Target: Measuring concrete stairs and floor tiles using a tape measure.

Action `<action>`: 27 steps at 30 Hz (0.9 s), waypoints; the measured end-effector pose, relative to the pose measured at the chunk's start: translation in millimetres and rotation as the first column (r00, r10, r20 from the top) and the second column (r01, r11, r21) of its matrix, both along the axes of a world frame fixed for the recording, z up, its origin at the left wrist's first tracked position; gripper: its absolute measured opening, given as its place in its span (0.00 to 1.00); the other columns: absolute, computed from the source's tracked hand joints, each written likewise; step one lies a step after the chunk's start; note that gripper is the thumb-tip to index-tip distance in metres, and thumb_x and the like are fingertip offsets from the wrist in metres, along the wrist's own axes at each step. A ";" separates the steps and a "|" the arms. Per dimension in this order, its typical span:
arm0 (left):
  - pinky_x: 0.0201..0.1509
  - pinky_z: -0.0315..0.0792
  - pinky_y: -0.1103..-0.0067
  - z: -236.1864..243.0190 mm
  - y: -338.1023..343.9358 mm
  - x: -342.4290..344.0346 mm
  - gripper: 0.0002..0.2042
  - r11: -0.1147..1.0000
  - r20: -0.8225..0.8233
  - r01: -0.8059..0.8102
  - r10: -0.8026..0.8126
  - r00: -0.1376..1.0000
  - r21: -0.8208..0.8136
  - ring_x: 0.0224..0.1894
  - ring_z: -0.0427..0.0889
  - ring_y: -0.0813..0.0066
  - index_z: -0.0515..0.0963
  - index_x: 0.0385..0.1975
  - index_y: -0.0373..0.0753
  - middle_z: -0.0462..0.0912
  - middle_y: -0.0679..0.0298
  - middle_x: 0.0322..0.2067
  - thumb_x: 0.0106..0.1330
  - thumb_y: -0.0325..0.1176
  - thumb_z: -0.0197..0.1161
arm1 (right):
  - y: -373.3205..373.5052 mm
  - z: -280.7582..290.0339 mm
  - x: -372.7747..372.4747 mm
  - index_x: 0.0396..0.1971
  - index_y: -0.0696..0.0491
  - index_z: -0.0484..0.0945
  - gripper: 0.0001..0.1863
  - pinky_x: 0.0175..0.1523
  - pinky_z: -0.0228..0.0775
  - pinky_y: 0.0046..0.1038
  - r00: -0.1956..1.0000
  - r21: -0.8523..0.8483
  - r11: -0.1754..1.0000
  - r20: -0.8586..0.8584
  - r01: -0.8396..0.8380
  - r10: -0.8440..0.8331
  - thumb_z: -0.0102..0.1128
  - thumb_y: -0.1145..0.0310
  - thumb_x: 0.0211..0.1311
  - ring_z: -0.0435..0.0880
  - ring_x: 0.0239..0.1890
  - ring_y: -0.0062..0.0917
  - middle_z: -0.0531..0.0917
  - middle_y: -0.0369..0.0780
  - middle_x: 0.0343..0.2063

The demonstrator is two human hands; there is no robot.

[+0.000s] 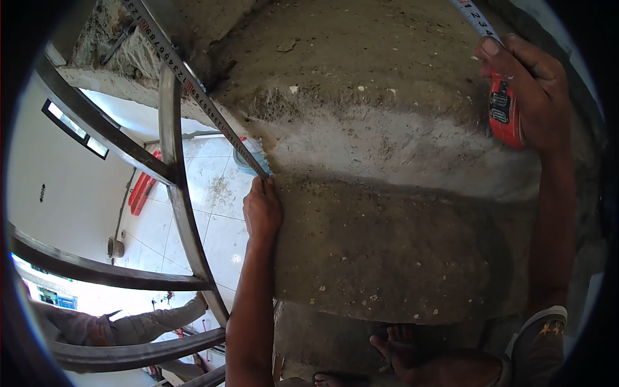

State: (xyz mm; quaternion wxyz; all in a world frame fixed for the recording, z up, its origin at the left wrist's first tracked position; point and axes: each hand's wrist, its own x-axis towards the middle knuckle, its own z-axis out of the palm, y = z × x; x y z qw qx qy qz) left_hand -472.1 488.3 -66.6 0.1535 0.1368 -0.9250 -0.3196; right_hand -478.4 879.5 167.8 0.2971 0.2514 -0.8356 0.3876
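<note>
My left hand pinches the end of a steel tape blade at the left edge of a concrete stair step. From there the blade runs up and to the left, past the metal railing, and leaves the view at the top. My right hand is wrapped round the red and black case of a tape measure at the upper right. A short stretch of blade rises from the case and leaves the top edge. The blade's middle part is out of view.
Curved metal railing bars stand on the left. Beyond them, far below, lies a tiled floor with a bucket and a long red object. Another person shows at lower left. My bare feet are on a lower step.
</note>
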 end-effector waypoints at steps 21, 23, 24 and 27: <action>0.46 0.73 0.52 3.7 0.0 0.5 0.15 1.000 0.038 -0.025 0.026 0.999 -0.007 0.43 0.82 0.35 0.78 0.44 0.35 0.84 0.38 0.36 0.77 0.40 0.50 | -3.9 0.0 4.6 0.39 0.61 0.86 0.17 0.45 0.74 0.21 0.998 -0.071 0.996 0.033 0.060 -0.058 0.66 0.60 0.69 0.83 0.36 0.17 0.86 0.36 0.33; 0.46 0.73 0.52 3.7 -0.2 0.7 0.15 1.000 0.032 -0.027 0.027 0.999 -0.010 0.43 0.82 0.35 0.78 0.44 0.35 0.84 0.38 0.36 0.77 0.40 0.50 | -3.6 -0.1 5.3 0.40 0.61 0.86 0.16 0.46 0.74 0.21 0.997 -0.063 0.996 0.042 0.070 -0.067 0.65 0.61 0.69 0.83 0.37 0.18 0.86 0.36 0.33; 0.46 0.73 0.52 3.9 0.0 0.6 0.15 1.000 0.026 -0.027 0.027 0.999 -0.014 0.43 0.82 0.35 0.78 0.43 0.35 0.84 0.38 0.36 0.77 0.40 0.50 | -3.5 0.2 5.5 0.41 0.61 0.86 0.16 0.46 0.74 0.21 0.996 -0.060 0.995 0.046 0.074 -0.071 0.65 0.61 0.70 0.83 0.37 0.18 0.86 0.36 0.34; 0.46 0.72 0.51 2.8 2.4 0.0 0.15 1.000 0.028 -0.024 0.024 0.999 0.003 0.43 0.82 0.35 0.77 0.43 0.35 0.84 0.38 0.36 0.77 0.40 0.50 | -3.8 -0.2 5.7 0.42 0.61 0.86 0.15 0.47 0.75 0.22 0.996 -0.057 0.996 0.056 0.074 -0.071 0.64 0.62 0.70 0.83 0.37 0.18 0.86 0.37 0.34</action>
